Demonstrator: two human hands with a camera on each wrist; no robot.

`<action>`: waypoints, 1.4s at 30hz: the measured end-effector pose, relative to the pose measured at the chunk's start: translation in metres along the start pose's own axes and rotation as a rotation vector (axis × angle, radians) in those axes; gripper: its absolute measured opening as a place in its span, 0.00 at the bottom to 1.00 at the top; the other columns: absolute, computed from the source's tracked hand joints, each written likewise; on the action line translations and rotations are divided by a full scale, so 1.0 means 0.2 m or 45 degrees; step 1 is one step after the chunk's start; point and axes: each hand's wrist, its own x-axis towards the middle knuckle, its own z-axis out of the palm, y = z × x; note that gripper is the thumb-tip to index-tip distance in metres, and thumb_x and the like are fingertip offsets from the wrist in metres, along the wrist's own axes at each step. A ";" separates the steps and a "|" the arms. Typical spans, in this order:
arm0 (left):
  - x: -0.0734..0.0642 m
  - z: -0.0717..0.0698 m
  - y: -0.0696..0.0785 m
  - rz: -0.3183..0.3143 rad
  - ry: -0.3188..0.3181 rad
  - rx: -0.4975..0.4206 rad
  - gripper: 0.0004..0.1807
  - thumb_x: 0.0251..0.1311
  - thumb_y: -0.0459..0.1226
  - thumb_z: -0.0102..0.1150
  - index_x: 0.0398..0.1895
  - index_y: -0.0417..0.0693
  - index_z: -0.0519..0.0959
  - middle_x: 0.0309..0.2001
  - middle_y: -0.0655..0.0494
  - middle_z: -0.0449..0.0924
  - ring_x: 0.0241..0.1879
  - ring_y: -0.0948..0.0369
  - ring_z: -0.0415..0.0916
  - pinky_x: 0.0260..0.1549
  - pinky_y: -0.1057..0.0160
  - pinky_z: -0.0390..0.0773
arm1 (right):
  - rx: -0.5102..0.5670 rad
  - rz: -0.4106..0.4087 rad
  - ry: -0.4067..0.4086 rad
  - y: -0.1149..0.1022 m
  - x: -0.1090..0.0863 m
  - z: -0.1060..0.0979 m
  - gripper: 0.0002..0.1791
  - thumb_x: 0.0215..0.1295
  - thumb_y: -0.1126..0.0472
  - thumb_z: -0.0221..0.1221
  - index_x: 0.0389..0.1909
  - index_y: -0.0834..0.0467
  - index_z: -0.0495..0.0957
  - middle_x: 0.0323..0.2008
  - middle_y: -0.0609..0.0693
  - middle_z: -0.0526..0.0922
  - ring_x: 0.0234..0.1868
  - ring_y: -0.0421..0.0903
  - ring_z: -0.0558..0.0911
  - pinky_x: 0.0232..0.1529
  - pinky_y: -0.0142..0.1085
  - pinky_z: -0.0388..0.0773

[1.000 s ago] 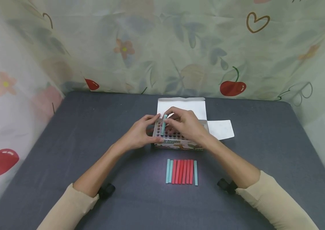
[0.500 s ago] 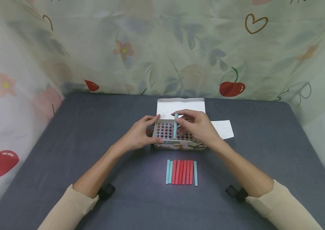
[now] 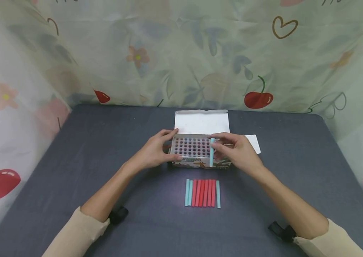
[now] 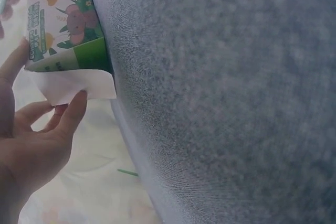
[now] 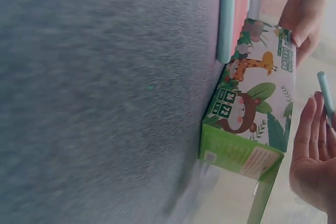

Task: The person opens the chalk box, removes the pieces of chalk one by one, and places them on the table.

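A small chalk box (image 3: 197, 163) printed with cartoon animals stands on the table, its lid folded back, showing rows of round holes. My left hand (image 3: 156, 150) grips its left end, thumb at the front edge and index finger at the back corner. In the left wrist view, other fingers touch a white end flap (image 4: 79, 85). My right hand (image 3: 240, 151) pinches a light blue chalk stick (image 3: 211, 151) near its top, between thumb and fingers. The stick is upright and overlaps the box's front right in the head view; in the right wrist view it shows above the box.
In front of the box lies a row of several red chalk sticks (image 3: 202, 192), with light blue sticks (image 3: 218, 194) at both ends. The white lid (image 3: 202, 121) opens toward the back, and a side flap (image 3: 252, 144) sticks out right. A patterned curtain (image 3: 181, 53) hangs behind the table.
My right hand has moved right and toward me, carrying the light blue chalk stick from over the box's left holes to its front right. My left hand stays on the box.
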 end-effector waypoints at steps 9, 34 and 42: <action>-0.01 -0.01 0.00 -0.013 0.011 0.026 0.52 0.56 0.49 0.72 0.79 0.55 0.53 0.70 0.44 0.59 0.60 0.48 0.74 0.53 0.52 0.78 | 0.035 0.049 -0.043 0.05 -0.10 -0.03 0.20 0.66 0.62 0.65 0.57 0.63 0.80 0.37 0.61 0.85 0.29 0.51 0.86 0.35 0.41 0.85; -0.01 0.00 0.00 0.008 0.012 -0.014 0.52 0.55 0.49 0.73 0.79 0.53 0.53 0.70 0.42 0.60 0.59 0.46 0.74 0.52 0.50 0.78 | 0.132 0.286 -0.128 0.24 -0.30 -0.05 0.19 0.64 0.66 0.66 0.53 0.72 0.79 0.32 0.61 0.85 0.29 0.51 0.86 0.33 0.46 0.85; 0.00 0.00 0.00 0.011 0.006 -0.039 0.52 0.55 0.47 0.73 0.79 0.53 0.53 0.70 0.43 0.59 0.61 0.46 0.73 0.53 0.51 0.78 | 0.105 0.373 -0.170 0.30 -0.31 -0.03 0.17 0.64 0.67 0.65 0.51 0.71 0.78 0.34 0.59 0.85 0.32 0.52 0.87 0.33 0.44 0.85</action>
